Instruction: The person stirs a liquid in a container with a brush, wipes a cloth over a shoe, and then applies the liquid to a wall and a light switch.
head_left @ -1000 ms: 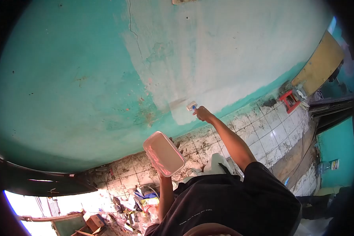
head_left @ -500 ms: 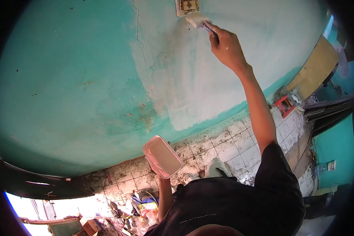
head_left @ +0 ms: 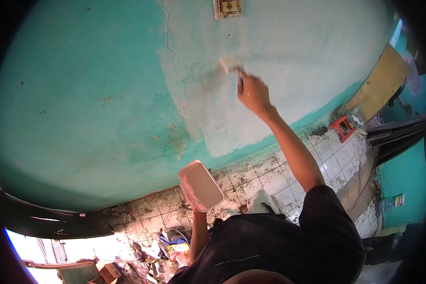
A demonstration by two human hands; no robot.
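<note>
My right hand (head_left: pixel 254 94) is closed round the handle of a paintbrush (head_left: pixel 231 65), whose pale bristles are at the wall below the switch plate. The wall (head_left: pixel 104 90) is turquoise, with a whitish painted area (head_left: pixel 288 71) on the right. In my left hand (head_left: pixel 192 201) is a white rectangular tub (head_left: pixel 202 185) with pale paint in it, held low in front of my body. Much of the left hand is hidden under the tub.
A switch plate (head_left: pixel 229 6) sits high on the wall. Dirty white floor tiles (head_left: pixel 270 182) run along its foot. At the right are a red stool (head_left: pixel 344 128) and a brown board (head_left: pixel 379 83). Bags and litter (head_left: pixel 175 251) lie at the lower left, near a cardboard box (head_left: pixel 110 272).
My right hand and the brush have moved down and slightly left, away from the switch plate. The tub has shifted slightly right and up in my left hand.
</note>
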